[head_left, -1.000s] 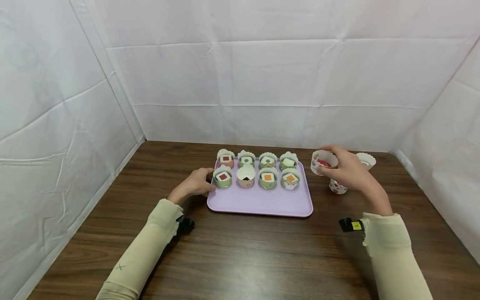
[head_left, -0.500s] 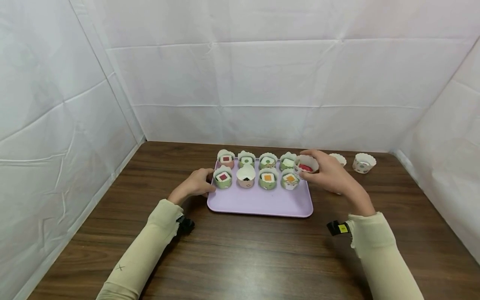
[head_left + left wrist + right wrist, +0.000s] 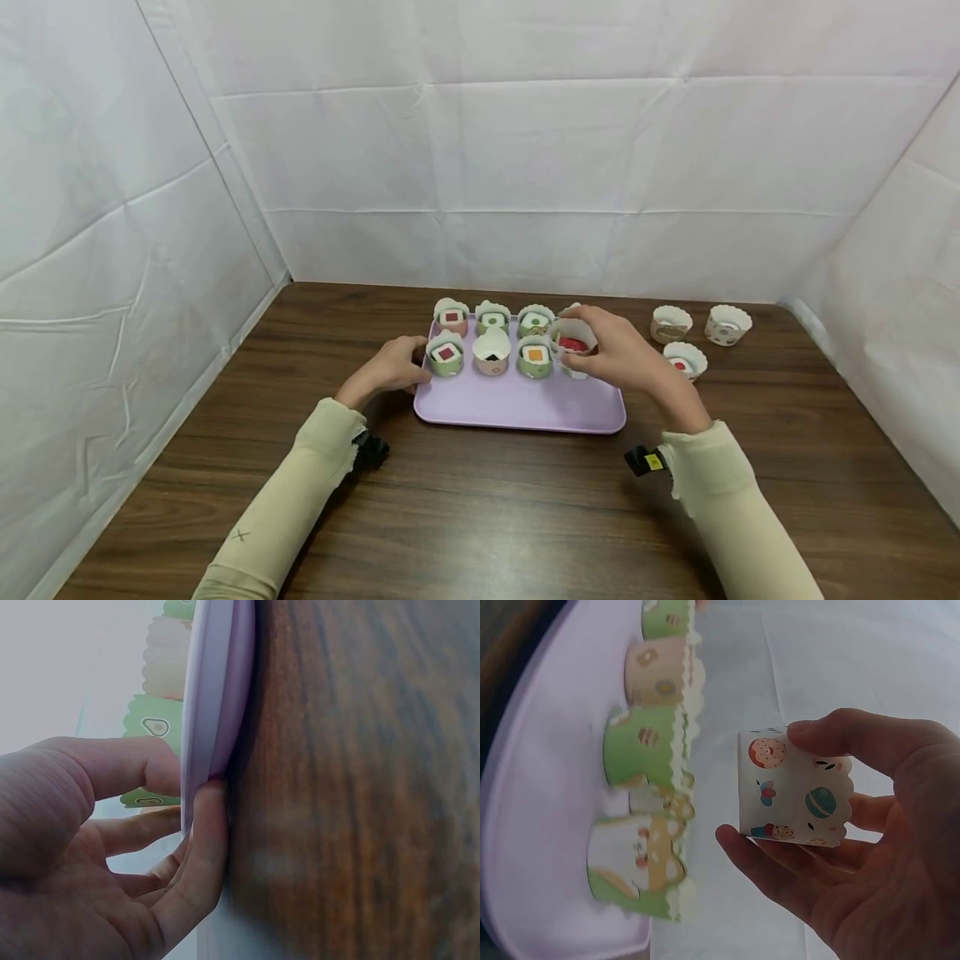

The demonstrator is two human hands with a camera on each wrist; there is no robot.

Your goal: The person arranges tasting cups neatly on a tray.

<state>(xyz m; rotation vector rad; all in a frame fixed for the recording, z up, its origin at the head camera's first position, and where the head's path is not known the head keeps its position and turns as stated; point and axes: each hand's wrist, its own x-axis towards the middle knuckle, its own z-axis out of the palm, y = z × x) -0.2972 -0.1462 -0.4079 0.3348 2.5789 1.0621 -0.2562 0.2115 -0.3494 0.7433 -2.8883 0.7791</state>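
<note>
A white cup [image 3: 795, 787] with a red piece [image 3: 572, 343] in it is being pinched between the thumb and fingers of the right hand [image 3: 615, 346], being held clear above the right part of the tray [image 3: 517, 406]. The tray's left edge is being gripped by the left hand [image 3: 388, 365], the thumb being laid at the rim and a finger being tucked beneath. Eight small cups [image 3: 536, 369] are being carried on the tray in two rows, the rightmost two being partly hidden. Three loose cups [image 3: 670, 327] are being supported by the table [image 3: 487, 517], right of the tray.
</note>
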